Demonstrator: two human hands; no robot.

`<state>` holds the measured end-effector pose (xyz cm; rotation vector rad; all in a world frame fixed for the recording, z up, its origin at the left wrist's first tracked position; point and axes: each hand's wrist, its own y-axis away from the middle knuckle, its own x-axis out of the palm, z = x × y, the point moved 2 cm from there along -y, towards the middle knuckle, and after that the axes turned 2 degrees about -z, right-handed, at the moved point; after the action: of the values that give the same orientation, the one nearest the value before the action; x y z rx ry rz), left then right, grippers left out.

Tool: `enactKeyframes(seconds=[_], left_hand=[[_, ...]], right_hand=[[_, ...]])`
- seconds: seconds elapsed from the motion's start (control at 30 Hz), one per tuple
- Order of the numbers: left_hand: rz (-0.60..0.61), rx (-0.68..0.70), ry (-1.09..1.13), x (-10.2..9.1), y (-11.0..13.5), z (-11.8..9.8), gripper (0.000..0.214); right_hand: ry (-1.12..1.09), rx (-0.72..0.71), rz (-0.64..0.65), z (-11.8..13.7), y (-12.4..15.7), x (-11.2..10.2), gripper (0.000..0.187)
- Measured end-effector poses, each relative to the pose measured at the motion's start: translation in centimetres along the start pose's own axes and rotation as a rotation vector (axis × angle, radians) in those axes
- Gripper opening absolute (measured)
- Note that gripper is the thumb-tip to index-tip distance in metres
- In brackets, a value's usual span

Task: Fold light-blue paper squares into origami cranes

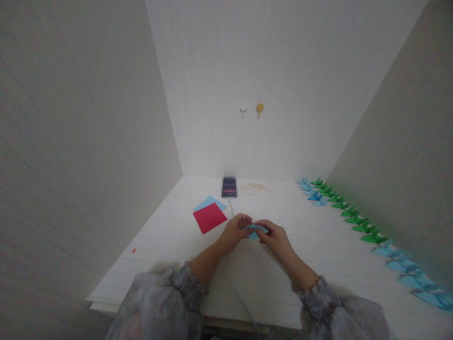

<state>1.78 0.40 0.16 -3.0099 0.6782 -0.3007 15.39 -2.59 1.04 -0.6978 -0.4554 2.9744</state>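
Observation:
A small piece of light-blue folded paper (253, 234) is held between my two hands over the middle of the white table. My left hand (236, 231) pinches its left side, thumb in front and fingers behind. On the other side my right hand (273, 235) grips the paper between thumb and fingers. The finer folds are too small to make out. Left of my hands lies a red paper sheet (210, 218), partly covering a light-blue sheet (209, 202).
Rows of green paper cranes (357, 220) and blue paper cranes (412, 274) line the table's right side. A phone (229, 187) stands at the back, its white cable (236, 292) running under my left arm to the front edge. An orange scrap (133, 250) lies left.

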Motion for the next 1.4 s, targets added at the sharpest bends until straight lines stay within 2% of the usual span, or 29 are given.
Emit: enactKeyframes(seconds=[0.1, 0.2, 0.33, 0.47, 0.77, 0.93, 1.07, 1.23, 1.4], left_hand=[[0.013, 0.070, -0.053, 0.2, -0.1, 0.0, 0.032], [0.017, 0.059, -0.049, 0.2, -0.1, 0.0, 0.033], [-0.015, 0.017, -0.010, 0.0, -0.1, 0.0, 0.033], [0.021, 0.012, -0.009, 0.0, 0.1, -0.2, 0.025], [0.060, 0.028, -0.004, 0.6, 0.8, -1.7, 0.027], [0.024, 0.034, -0.002, 0.6, 0.6, -1.5, 0.022], [-0.006, 0.076, -0.029, 0.4, 0.4, -1.3, 0.023], [-0.049, 0.117, -0.032, 0.3, 0.4, -1.6, 0.028], [-0.070, 0.143, -0.064, 0.2, 0.5, -1.7, 0.030]], right_hand=[[0.048, 0.011, -0.001, -0.4, -0.1, 0.4, 0.016], [0.073, -0.007, 0.009, -0.5, 0.0, 0.5, 0.015], [0.154, -0.152, -0.010, 0.4, 0.2, 0.0, 0.017], [0.181, -0.282, 0.037, 1.3, 0.4, -0.7, 0.022], [0.139, -0.304, 0.028, 2.0, 0.5, -1.2, 0.021], [0.106, -0.326, 0.048, 2.5, 0.5, -1.4, 0.020], [0.058, -0.257, 0.046, 2.1, 0.4, -1.0, 0.017], [-0.106, -0.029, -0.040, 0.3, 0.0, -0.1, 0.025], [-0.163, 0.041, -0.076, -0.3, -0.2, 0.4, 0.024]])
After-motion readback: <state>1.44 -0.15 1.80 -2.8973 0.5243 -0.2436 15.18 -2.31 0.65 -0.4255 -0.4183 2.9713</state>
